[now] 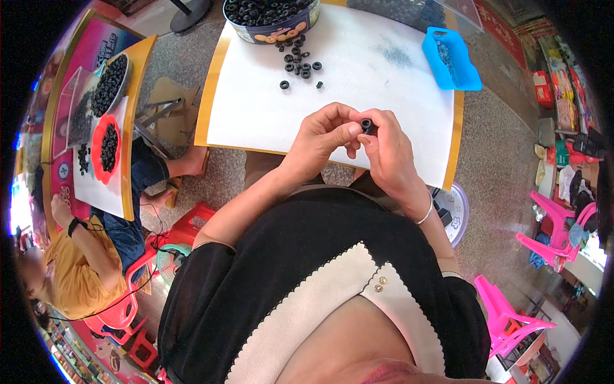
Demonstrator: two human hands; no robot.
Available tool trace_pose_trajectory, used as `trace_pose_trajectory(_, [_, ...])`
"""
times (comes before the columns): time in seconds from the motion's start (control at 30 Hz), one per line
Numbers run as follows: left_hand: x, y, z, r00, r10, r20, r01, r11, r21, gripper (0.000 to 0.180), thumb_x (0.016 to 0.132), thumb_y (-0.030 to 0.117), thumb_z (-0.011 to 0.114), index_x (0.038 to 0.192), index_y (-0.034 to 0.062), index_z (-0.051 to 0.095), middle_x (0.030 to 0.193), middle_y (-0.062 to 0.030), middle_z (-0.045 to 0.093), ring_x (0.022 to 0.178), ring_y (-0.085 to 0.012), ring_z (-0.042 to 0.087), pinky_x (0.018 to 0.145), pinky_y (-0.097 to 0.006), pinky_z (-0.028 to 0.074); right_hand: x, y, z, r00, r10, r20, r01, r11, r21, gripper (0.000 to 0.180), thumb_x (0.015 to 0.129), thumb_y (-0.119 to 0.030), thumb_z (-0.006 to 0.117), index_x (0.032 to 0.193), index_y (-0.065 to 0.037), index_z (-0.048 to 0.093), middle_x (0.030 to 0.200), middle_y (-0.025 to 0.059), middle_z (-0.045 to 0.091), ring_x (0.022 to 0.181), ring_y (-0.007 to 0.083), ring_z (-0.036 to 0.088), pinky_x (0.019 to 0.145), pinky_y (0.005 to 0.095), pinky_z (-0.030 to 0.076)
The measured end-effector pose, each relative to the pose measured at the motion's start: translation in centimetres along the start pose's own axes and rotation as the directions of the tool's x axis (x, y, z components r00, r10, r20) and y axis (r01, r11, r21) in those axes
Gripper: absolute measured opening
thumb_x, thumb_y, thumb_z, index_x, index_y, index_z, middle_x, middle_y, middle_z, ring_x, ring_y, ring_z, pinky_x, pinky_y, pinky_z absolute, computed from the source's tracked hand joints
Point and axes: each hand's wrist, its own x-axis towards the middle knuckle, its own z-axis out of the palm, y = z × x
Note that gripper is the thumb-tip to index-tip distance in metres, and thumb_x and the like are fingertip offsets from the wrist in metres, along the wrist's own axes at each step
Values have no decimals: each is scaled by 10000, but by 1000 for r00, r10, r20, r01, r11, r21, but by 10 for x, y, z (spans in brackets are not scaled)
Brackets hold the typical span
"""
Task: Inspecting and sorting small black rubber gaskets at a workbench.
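Head view: small black ring [367,124], round w/ a centre hole, rubbery-looking, held above the near edge of the table [358,57], which has a white top w/ yellow border. Left hand [320,137] and right hand [389,150] meet on it; fingers curled in close, thumb and forefinger tips of both hands pinched on the ring, so fingers clamped, not spread. Right wrist wears 1 thin white bracelet [426,211].

Counts: 1 ring in hand. Loose rings [299,64] on the table further off, approx 12, a few stacked so exact no. can't be told. 1 round tin [275,29] at the far edge, full of the same black rings, too many to count. 1 blue plastic tray [451,61] far right w/ small dark bits inside. Patch of tiny dark specks [396,56] on the white sheet between tin and tray.

To the left, another person in a yellow shirt [77,275] sits at a 2nd table [96,185] w/ 1 red dish [105,148] of black rings.
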Motion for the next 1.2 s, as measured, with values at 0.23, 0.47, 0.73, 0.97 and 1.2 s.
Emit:
trace_pose_trajectory(0.23, [1, -4, 1, 991, -119, 60, 129, 970, -204, 192, 914, 197, 585, 945, 15, 536, 776, -50, 584, 652, -119, 566, 585, -239, 477, -8, 2, 13, 992, 122, -14, -119, 983, 139, 251, 888, -114, 507, 1111, -16, 448, 873, 157, 504, 659, 304, 568, 597, 399, 449])
trace_pose_trajectory(0.47, [0, -2, 1, 979, -174, 106, 193, 959, -205, 209, 923, 226, 568, 939, 19, 541, 779, -52, 585, 647, -129, 573, 576, -248, 491, -8, 9, 13, 994, -62, -95, 68, 996, 60, 234, 898, -100, 492, 1111, -16, 444, 876, 147, 503, 546, 218, 556, 546, 343, 461])
trace_pose_trajectory(0.73, [3, -2, -1, 984, -178, -7, 178, 982, -63, 244, 914, 241, 586, 948, 0, 593, 795, -47, 609, 651, -115, 566, 609, -249, 483, -9, 13, 13, 998, 1, -65, 0, 1000, 8, 319, 866, -102, 530, 1165, -19, 457, 884, 150, 500, 747, 302, 549, 627, 386, 447])
trace_pose_trajectory(0.97, [5, 3, -6, 985, -166, 45, 167, 986, -23, 299, 903, 239, 593, 1049, -22, 609, 808, -63, 628, 669, -121, 570, 596, -258, 481, 0, 3, 2, 999, -37, -19, 36, 998, -58, 370, 829, -111, 572, 1178, -21, 486, 915, 134, 503, 800, 293, 533, 685, 380, 439])
trace_pose_trajectory(1.2, [3, 10, -10, 938, -256, 232, 290, 948, -127, 267, 890, 228, 614, 1003, -13, 629, 799, -62, 639, 670, -119, 582, 609, -267, 489, -1, -4, -10, 989, -128, 79, 140, 975, -170, 339, 797, -120, 597, 1106, -18, 499, 930, 134, 515, 833, 306, 540, 716, 382, 446])
